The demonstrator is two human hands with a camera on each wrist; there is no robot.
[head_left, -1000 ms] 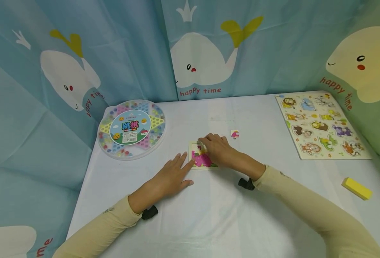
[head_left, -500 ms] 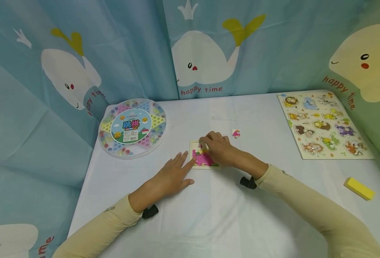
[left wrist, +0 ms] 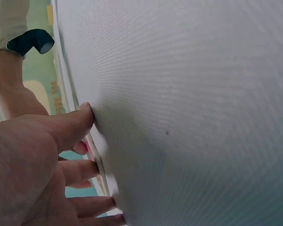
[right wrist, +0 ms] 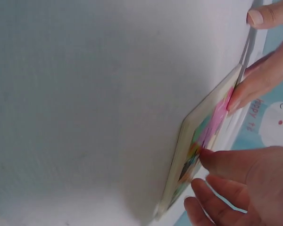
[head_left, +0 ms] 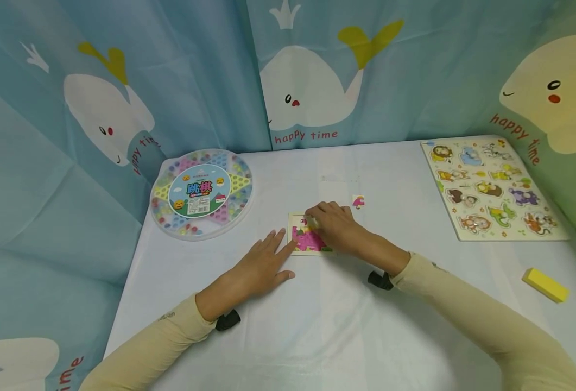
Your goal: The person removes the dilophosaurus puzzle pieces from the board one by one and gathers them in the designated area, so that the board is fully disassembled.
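Observation:
A small jigsaw puzzle (head_left: 309, 240) in a cream frame, with a pink animal picture, lies flat on the white table. My left hand (head_left: 259, 269) rests beside it with spread, straight fingers, its index fingertip on the puzzle's left part. Over the right part my right hand (head_left: 336, 227) bends down and pinches a small yellowish puzzle piece (head_left: 312, 222) near the top edge, largely hidden by the fingers. In the right wrist view the thumb (right wrist: 221, 160) touches the picture's surface. One loose puzzle piece (head_left: 358, 201), white and pink, lies behind the right hand.
A round Chinese checkers set (head_left: 200, 193) sits at the back left. At the back right lies an animal peg puzzle board (head_left: 495, 190), with a yellow block (head_left: 545, 285) in front of it. A whale-print curtain (head_left: 195, 70) borders the table behind.
My right hand has shifted slightly to the right over the puzzle, showing more of its upper part. The left hand stays where it was, and the loose piece has not moved.

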